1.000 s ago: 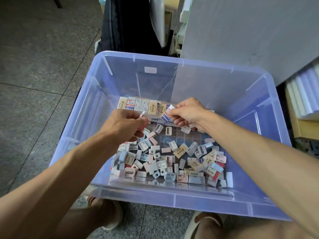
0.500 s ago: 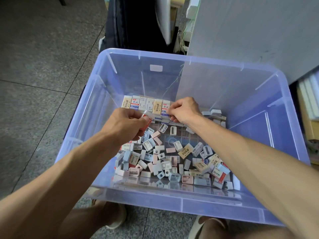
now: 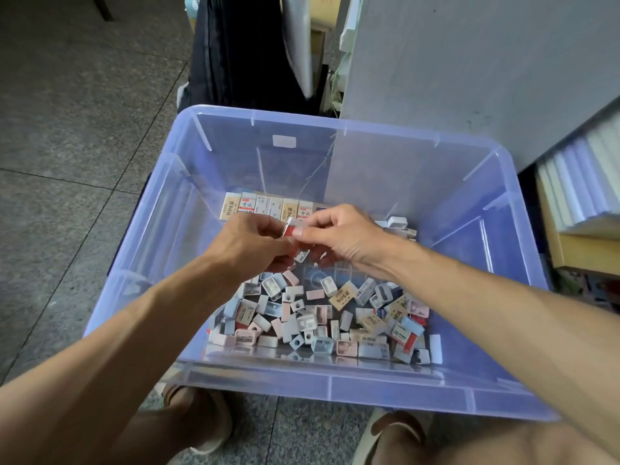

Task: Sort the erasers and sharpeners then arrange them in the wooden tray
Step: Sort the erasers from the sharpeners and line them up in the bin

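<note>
Both hands meet above the middle of the translucent blue plastic storage bin [image 3: 469, 182], and between them sits a small red-and-white sleeved eraser [image 3: 289, 228]. The left hand [image 3: 250, 245] holds its lower end with curled fingers, while the right hand [image 3: 339, 234] pinches its upper end between thumb and forefinger, so the two grips all but touch. The eraser's long axis runs nearly upright, tilted slightly to the right. Just beyond the knuckles, against the far wall, stands the neat row of cream, white and orange paper-wrapped erasers [image 3: 268, 205], side by side with their long axes pointing away from the hands. Its open end lies directly behind the right hand, which looks the nearer one to carry the piece there. Below the wrists, toward the person, lies the loose heap of pink, white and pale blue plastic sharpeners mixed with more wrapped erasers [image 3: 318, 313]. No wooden tray can be made out.
</note>
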### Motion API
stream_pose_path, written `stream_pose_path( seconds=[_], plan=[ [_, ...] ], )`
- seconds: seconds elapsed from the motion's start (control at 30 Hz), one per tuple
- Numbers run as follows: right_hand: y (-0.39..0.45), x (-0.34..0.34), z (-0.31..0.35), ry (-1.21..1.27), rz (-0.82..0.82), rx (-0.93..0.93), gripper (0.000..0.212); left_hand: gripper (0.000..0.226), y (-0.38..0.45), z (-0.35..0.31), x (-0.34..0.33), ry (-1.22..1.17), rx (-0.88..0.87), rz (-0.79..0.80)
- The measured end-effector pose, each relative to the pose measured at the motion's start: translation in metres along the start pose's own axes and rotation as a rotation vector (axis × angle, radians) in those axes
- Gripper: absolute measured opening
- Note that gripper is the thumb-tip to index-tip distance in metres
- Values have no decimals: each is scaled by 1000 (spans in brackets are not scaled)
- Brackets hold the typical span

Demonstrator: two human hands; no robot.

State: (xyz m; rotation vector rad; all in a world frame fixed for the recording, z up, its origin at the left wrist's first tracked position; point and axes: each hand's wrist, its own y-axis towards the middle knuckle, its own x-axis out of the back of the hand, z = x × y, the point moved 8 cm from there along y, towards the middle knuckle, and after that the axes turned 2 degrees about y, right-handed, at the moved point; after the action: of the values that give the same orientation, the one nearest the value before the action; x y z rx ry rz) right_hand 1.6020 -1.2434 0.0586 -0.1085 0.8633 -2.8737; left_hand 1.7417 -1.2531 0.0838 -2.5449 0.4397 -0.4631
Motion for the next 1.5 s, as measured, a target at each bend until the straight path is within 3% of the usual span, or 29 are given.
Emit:
stream_pose_path(
  seconds=[0.1,0.23,0.4,0.57,0.8,0.97,1.13,1.4,1.5],
  plan=[
    [-5,10,-6,39,-25,-17,4,7,6,-7,-10,153,-88,29],
    [1,43,-18,-67,-171,-60,11,22,23,-22,-12,798,-417,-79],
    [18,69,-27,-226,-328,-109,11,51,62,-16,-13,1178,-581,-77],
    [42,66,-24,-288,-335,-111,16,33,74,-17,-13,1209,-746,-88],
    [58,64,-32,-266,-525,-65,20,32,74,-12,-5,1178,-766,-155],
    [43,52,-20,-556,-407,129,39,37,79,-10,-5,1194,-690,-137],
    [39,35,-9,-763,-411,386,21,37,78,-12,-8,1228,-712,-153],
    [34,37,-11,-705,-442,504,20,35,78,-11,-7,1217,-719,-175],
    [34,30,-12,-791,-435,556,16,35,78,-9,-8,1220,-709,-178]
  ],
)
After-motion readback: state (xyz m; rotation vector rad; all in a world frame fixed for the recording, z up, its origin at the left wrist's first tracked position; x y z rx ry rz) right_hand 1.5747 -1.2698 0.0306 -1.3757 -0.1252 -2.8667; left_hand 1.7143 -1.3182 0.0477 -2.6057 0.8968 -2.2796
